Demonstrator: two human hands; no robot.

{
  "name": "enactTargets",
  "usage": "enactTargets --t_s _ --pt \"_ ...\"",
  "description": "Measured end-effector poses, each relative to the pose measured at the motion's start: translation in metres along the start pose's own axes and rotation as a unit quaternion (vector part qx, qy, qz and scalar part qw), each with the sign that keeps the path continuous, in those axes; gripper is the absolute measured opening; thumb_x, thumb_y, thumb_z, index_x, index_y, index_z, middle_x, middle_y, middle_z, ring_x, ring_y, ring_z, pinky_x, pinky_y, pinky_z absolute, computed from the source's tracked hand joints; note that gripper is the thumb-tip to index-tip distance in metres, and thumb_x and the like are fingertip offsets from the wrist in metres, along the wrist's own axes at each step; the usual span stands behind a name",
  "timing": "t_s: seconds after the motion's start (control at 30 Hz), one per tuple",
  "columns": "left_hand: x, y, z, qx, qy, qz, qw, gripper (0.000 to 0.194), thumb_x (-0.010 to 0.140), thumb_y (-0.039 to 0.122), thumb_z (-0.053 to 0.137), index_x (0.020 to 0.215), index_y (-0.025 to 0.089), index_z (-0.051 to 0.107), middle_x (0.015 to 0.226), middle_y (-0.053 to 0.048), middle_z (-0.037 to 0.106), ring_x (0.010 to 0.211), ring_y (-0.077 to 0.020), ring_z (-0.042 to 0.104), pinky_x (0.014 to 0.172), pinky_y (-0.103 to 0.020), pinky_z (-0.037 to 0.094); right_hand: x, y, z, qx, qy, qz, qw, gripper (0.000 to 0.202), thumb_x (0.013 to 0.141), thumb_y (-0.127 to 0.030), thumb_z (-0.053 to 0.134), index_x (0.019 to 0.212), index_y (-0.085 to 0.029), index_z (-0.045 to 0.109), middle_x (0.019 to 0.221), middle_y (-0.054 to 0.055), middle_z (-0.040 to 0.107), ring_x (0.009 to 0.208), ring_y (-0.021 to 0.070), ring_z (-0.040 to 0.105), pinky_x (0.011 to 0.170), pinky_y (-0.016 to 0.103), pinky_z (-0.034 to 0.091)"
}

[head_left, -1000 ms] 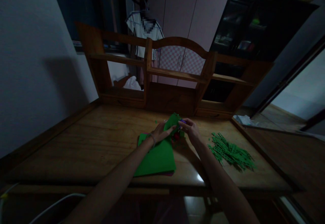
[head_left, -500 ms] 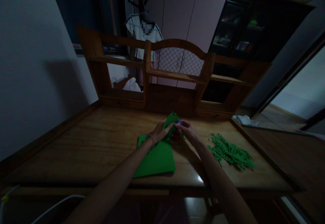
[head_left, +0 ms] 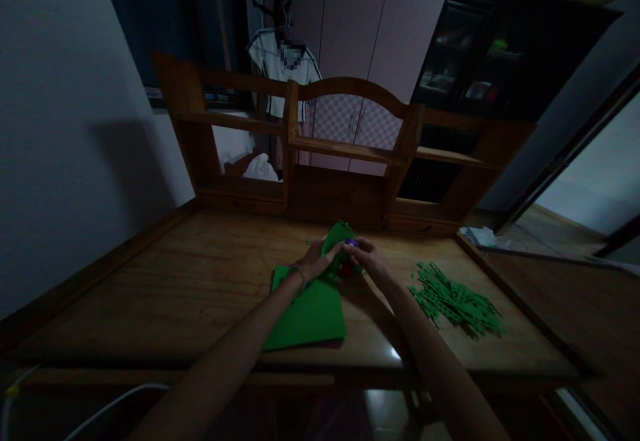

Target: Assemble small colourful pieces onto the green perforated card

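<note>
My left hand (head_left: 318,261) grips a raised green sheet (head_left: 336,235) with holes along its far edge. A small purple tool (head_left: 353,243) is pinched in my right hand (head_left: 371,257) at the right edge of that sheet. Just below the fingertips lies a small red object (head_left: 347,269), partly hidden. Under my left wrist rests a stack of green sheets (head_left: 313,311), with a dark reddish edge showing beneath it. A pile of cut green strips (head_left: 457,299) lies to the right of my right forearm.
The wooden desk (head_left: 150,281) has a raised shelf unit (head_left: 340,151) along its back. Small green scraps dot the desktop. A white cable (head_left: 117,401) hangs at the lower left, in front of the desk.
The fingers of both hands and the purple tool have shifted very slightly at the sheet's edge. The stack and the strips look the same.
</note>
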State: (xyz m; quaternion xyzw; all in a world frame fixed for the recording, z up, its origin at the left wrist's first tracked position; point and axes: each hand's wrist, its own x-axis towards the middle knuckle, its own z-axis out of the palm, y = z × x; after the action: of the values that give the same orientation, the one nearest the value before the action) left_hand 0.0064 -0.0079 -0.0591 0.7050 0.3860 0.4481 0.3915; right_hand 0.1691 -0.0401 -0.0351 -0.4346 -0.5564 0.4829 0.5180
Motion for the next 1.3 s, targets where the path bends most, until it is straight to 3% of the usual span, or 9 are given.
enactTargets --t_s 0.4,0.73,1.3 --pt "0.0011 -0.0065 0.0005 -0.016 -0.014 -0.024 0.999 0.051 0.080 0.056 0.047 0.104 0.016 0.066 0.098 -0.005 0.069 0.093 -0.0225 0.062 0.080 -0.031 0.049 0.0023 0.0012 0.0010 -0.003 0.040 -0.008 0.999 0.035 0.060 -0.047 0.075 0.080 -0.020 0.063 0.070 -0.002 0.060 0.059 0.0113 0.050 0.054 0.023 0.036" --pt "-0.0008 -0.0017 -0.0009 -0.026 -0.018 -0.018 0.999 0.047 0.081 0.055 0.047 0.103 0.018 0.067 0.101 -0.004 0.068 0.094 -0.0215 0.062 0.080 -0.030 0.049 0.0001 -0.0032 0.0015 0.002 0.026 -0.022 0.999 0.036 0.063 -0.047 0.073 0.085 -0.020 0.064 0.080 0.001 0.063 0.066 0.0133 0.054 0.056 0.023 0.038" --pt "0.0026 -0.0057 0.0023 -0.030 -0.019 -0.027 0.999 0.047 0.079 0.054 0.051 0.103 0.017 0.066 0.097 -0.003 0.069 0.089 -0.0212 0.063 0.078 -0.030 0.051 0.0016 0.0003 -0.0011 0.005 0.033 -0.011 0.999 0.030 0.061 -0.043 0.075 0.077 -0.020 0.064 0.075 0.000 0.062 0.065 0.0136 0.054 0.056 0.024 0.037"
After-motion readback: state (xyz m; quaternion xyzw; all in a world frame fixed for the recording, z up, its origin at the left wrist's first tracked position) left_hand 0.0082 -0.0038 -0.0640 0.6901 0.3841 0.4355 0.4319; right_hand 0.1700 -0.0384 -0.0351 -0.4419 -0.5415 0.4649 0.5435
